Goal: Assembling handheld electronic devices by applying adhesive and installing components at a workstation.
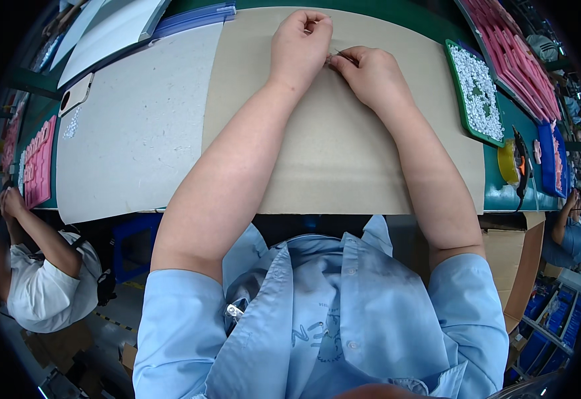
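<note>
Both my hands are over the far part of the brown sheet [344, 159] on the table. The fingers of my left hand [300, 50] are curled together in a pinch, and whatever is in them is hidden or too small to name. Just to its right and a little nearer, my right hand [376, 74] pinches thumb against forefinger. Something tiny, thin and dark shows at those fingertips, close beside the left hand; its kind cannot be made out.
At right stand a green tray [501, 141] of small white pieces, pink racks [517, 60], yellow tape [507, 161], orange-black cutters [522, 159] and a blue bin [547, 163]. Left are a grey-white sheet [131, 146], a phone [76, 96] and another pink rack [39, 163]. Co-workers sit on both sides.
</note>
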Motion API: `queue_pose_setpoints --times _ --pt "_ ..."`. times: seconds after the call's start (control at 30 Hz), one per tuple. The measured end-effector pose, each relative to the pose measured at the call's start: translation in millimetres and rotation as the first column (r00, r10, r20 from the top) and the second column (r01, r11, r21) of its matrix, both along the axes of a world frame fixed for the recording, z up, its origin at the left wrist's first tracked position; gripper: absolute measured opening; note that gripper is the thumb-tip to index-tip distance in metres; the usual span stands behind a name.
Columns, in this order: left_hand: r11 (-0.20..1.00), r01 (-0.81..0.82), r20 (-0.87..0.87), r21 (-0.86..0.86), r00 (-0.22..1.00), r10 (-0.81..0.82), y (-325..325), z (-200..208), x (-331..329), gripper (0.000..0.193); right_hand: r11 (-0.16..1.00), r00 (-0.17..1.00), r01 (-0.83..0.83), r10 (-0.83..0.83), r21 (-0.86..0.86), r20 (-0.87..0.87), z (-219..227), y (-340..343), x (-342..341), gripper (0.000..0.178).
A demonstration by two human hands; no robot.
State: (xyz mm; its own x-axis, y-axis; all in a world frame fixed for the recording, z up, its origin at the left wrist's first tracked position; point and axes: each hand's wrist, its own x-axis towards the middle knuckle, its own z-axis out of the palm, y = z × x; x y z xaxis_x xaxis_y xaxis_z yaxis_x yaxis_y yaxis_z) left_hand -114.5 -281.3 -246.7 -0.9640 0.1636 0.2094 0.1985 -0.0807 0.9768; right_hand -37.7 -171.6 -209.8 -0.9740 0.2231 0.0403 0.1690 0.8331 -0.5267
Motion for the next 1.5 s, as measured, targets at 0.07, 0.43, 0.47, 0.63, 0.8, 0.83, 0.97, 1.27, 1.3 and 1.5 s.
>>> queue_pose_setpoints --times 0.07,0.43,0.47,0.63,0.8,0.83,0.97,1.27,1.3,1.5 --pt "1.000 0.003 -0.006 -0.023 1.000 -0.003 2 -1 -1 0.019 0.999 0.999 -0.003 0.005 0.054 -0.031 -1 0 1 0.028" --pt "0.998 0.047 0.181 0.049 0.982 -0.055 -17 30 22 0.024 0.939 0.897 -0.046 0.189 0.341 -0.398 -24 4 -3 0.020" --pt "0.993 0.066 0.212 0.097 0.974 -0.086 -20 35 24 0.025 0.940 0.897 -0.048 0.190 0.338 -0.400 -23 4 -2 0.020" --pt "0.998 0.024 0.191 0.052 0.981 -0.034 -12 21 17 0.028 0.995 0.939 -0.051 0.076 0.084 -0.335 -10 -1 -1 0.019" --pt "0.997 0.036 0.280 0.075 0.958 -0.056 -4 19 3 0.028 0.993 0.972 -0.064 0.040 -0.098 -0.230 -17 12 -7 0.018" --pt "0.995 0.044 0.313 0.093 0.947 -0.072 -4 19 2 0.029 0.989 0.978 -0.070 0.042 -0.130 -0.206 -19 14 -8 0.018" --pt "0.997 0.034 0.350 0.075 0.935 -0.058 -7 27 6 0.029 0.977 0.992 -0.064 0.040 -0.205 -0.123 -12 12 -6 0.018" --pt "0.998 0.021 0.359 0.053 0.932 -0.038 -6 31 8 0.028 0.960 0.997 -0.067 0.052 -0.270 -0.062 -7 10 -3 0.017" --pt "0.998 0.018 0.358 0.054 0.933 -0.037 -6 31 8 0.029 0.960 0.997 -0.064 0.051 -0.273 -0.057 -7 9 -3 0.017" --pt "0.997 0.005 0.291 0.077 0.956 -0.028 -3 15 1 0.029 0.943 0.998 -0.062 0.049 -0.327 -0.047 -6 8 -2 0.017"
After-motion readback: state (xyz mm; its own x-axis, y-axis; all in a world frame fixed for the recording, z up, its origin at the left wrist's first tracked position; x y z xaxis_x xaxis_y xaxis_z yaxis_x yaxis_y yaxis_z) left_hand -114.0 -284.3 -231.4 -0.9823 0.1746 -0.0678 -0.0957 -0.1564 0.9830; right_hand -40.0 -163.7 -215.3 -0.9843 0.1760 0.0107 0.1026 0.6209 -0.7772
